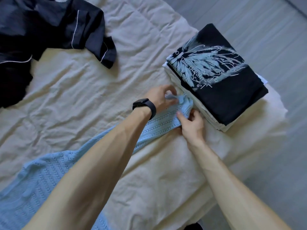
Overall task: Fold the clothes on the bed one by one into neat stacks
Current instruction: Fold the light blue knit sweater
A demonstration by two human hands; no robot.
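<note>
A light blue knit garment [38,178] lies across the cream bed [86,100], its body at the lower left and one sleeve stretched toward the right. My left hand [160,97], with a dark watch on the wrist, pinches the bunched sleeve end. My right hand [191,125] grips the same sleeve end from below. Both hands sit just left of a folded stack [221,90] with a black butterfly-print shirt on top of white pieces.
A dark navy pyjama set with white piping [49,30] lies crumpled at the upper left of the bed. The bed's right edge runs past the stack, with grey floor [274,39] beyond it.
</note>
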